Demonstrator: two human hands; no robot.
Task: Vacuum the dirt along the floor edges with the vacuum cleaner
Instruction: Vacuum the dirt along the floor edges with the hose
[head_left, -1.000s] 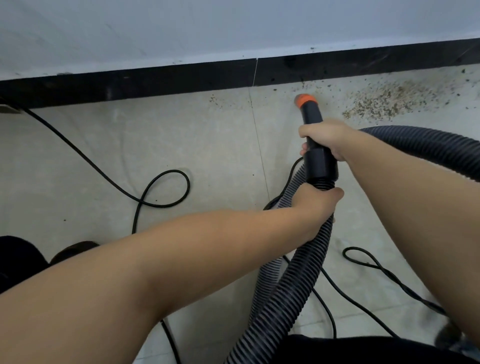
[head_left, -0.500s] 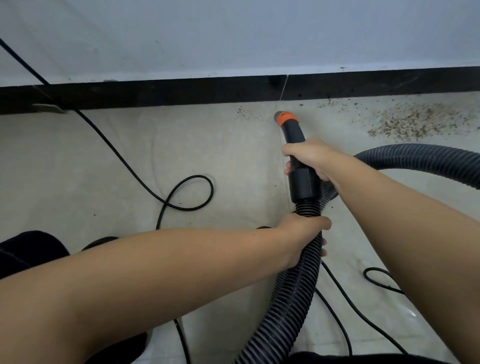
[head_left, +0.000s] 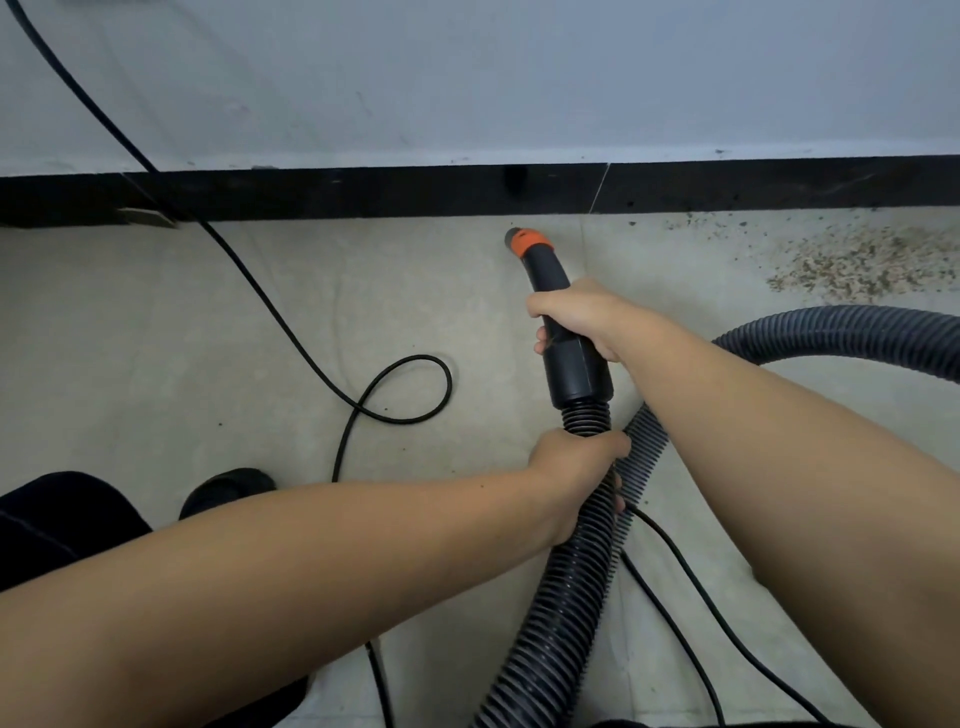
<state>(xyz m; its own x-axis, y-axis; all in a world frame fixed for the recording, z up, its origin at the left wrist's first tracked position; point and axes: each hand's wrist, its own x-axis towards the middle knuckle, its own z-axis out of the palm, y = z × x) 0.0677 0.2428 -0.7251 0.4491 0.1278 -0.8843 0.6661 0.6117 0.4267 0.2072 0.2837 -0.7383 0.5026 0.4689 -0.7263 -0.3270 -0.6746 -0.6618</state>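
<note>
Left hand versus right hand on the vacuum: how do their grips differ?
The left hand wraps the ribbed hose; the right hand grips the smooth black nozzle. The left sits nearer the person, the right nearer the baseboard. Both are closed on the same vacuum line.

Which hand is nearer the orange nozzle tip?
Right. The right hand grips the black nozzle just behind the orange nozzle tip; the left hand holds the ribbed hose farther back.

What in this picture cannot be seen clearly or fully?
- Vacuum body: head view, the hose runs off the right and bottom edges.
- Cord plug: cut off by the top edge.
- Nozzle mouth: faces away, so contact with the floor is unclear.
- Left hand fingers: wrapped behind the hose.
- Dirt: grains too small to identify.
</note>
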